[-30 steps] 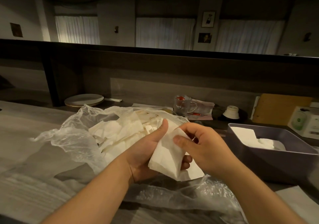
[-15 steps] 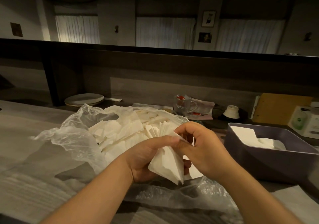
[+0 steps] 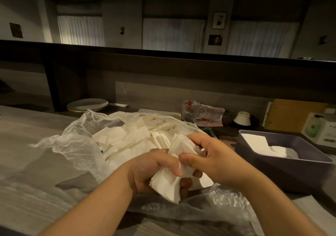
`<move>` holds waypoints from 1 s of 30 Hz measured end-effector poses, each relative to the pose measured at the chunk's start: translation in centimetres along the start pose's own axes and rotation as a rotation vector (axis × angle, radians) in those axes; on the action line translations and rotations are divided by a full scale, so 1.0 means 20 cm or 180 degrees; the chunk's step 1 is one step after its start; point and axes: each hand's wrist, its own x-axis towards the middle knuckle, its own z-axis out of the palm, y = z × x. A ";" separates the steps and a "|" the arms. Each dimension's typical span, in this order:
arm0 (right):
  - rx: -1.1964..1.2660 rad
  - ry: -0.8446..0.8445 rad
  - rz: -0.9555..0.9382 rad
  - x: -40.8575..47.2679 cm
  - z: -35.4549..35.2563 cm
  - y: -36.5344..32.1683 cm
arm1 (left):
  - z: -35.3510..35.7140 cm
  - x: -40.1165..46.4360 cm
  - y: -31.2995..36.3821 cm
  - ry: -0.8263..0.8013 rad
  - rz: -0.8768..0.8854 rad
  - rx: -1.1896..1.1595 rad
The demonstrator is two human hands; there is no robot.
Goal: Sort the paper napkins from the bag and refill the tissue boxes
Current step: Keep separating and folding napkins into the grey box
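White folded napkins (image 3: 166,184) sit as a small stack just in front of the plastic bag (image 3: 76,144), the left hand (image 3: 151,174) curled round them from below while the right hand (image 3: 209,161) pinches their upper edge with thumb and curled fingers. To do this well, I'd square the edges before carrying the stack to the purple tissue box (image 3: 283,164), right of the bag. The napkins look thin, soft, slightly fanned.

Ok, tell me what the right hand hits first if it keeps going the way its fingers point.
The right hand points left and slightly away, so beyond the napkins it already pinches, it would probably meet the loose napkin pile in the bag. Depth is uncertain.
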 end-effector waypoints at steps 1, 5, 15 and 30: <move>0.0050 -0.0019 -0.0002 0.00 0.00 -0.01 | 0.00 0.00 0.00 -0.0082 -0.0037 -0.0003; 0.0216 0.0207 -0.0061 -0.01 0.00 -0.04 | 0.01 -0.04 0.03 -0.0103 -0.0073 -0.0297; 0.0517 0.1156 0.0361 -0.38 -0.12 -0.01 | 0.26 0.03 0.01 0.1593 0.0514 0.1741; -0.0054 0.1187 0.1229 -0.85 -0.48 0.35 | 0.65 0.53 -0.30 0.1223 0.0500 0.2871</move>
